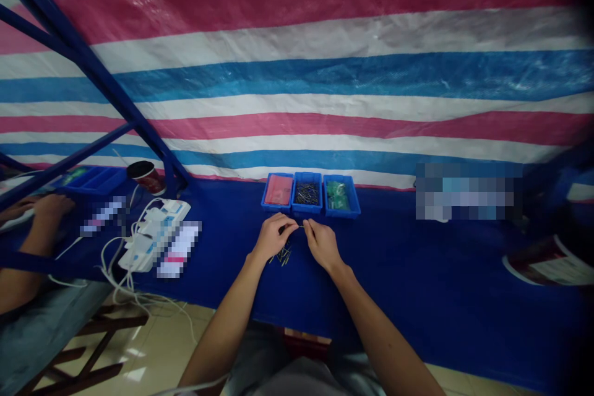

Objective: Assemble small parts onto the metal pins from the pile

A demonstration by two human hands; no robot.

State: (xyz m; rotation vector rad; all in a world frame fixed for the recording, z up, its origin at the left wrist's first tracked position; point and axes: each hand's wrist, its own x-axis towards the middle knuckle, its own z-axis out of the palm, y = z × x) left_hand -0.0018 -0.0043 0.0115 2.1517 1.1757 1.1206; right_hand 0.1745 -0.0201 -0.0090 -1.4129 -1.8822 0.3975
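My left hand [275,237] and my right hand [322,242] meet over the blue table, both closed in a fingertip pinch. Between the fingertips shows a thin metal pin [301,226], too small to make out whether it is a screw. Under and beside my left hand lies a loose pile of similar thin metal pins [284,254], partly hidden by the hand. Just beyond stand three blue bins: one with a pink packet [279,189], one with many dark metal pins [307,193], one with green pieces in clear plastic [340,196].
A white power strip [155,232] with tangled cables lies left, near a blurred-out phone [180,249]. A dark red cup [147,177] stands behind it. Another person's hand [53,205] is far left. At right is a tub [554,263]. Striped sheeting [325,80] hangs behind.
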